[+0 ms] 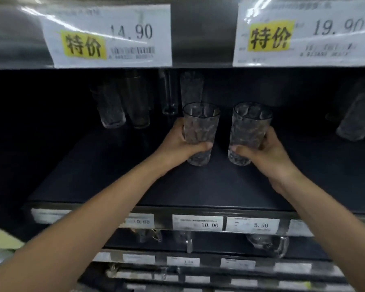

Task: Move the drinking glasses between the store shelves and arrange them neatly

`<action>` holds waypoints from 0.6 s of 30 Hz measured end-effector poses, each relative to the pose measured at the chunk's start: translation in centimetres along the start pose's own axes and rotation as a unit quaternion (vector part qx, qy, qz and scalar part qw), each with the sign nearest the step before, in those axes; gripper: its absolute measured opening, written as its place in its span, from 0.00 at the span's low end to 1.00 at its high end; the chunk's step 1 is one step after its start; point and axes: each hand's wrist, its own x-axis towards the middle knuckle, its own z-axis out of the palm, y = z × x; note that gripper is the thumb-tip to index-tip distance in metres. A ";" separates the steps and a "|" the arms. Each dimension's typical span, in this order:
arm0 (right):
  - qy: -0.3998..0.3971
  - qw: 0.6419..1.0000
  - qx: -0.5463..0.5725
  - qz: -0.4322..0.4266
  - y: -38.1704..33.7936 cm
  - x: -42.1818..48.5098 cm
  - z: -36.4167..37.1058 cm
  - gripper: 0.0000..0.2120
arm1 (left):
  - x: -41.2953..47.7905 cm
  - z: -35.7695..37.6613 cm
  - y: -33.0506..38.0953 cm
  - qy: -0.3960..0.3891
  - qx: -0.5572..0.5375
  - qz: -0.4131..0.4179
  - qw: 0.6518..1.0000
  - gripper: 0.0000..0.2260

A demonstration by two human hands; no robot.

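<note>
Just behind left glass [199, 133], right glass [248, 133]: tall tumblers [191, 87] (blurred).

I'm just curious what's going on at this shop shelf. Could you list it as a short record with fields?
Place: dark store shelf, with price tags along its front edge
Left hand: grips the left textured glass, upright
Right hand: grips the right textured glass, upright
Spacing: side by side, not touching
Resting or lifted: cannot tell
Behind: more glasses at the back left
Above: 14.90 tag and 19.90 tag, each with a yellow mark
</note>
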 end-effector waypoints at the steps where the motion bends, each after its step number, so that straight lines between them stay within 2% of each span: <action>1: -0.004 1.000 -0.011 0.005 0.0 0.2 0.0 0.32 | 0.3 -0.2 -0.1 -0.004 0.002 0.004 1.000 0.28; 5: -0.016 0.999 -0.041 0.017 -0.4 1.0 0.2 0.34 | 1.7 -0.8 -1.2 -0.003 0.018 0.033 0.999 0.24; 9: -0.006 0.998 -0.067 0.019 -0.4 2.5 0.9 0.34 | 2.7 -1.1 -2.5 -0.008 0.027 0.044 0.999 0.32; 14: -0.016 0.997 -0.078 0.014 -0.5 4.7 1.9 0.32 | 3.7 -1.1 -3.5 0.001 0.080 0.084 0.993 0.34; 18: -0.004 0.995 -0.104 0.008 -0.2 6.8 2.7 0.35 | 5.6 -1.3 -4.2 0.015 0.101 0.088 0.991 0.35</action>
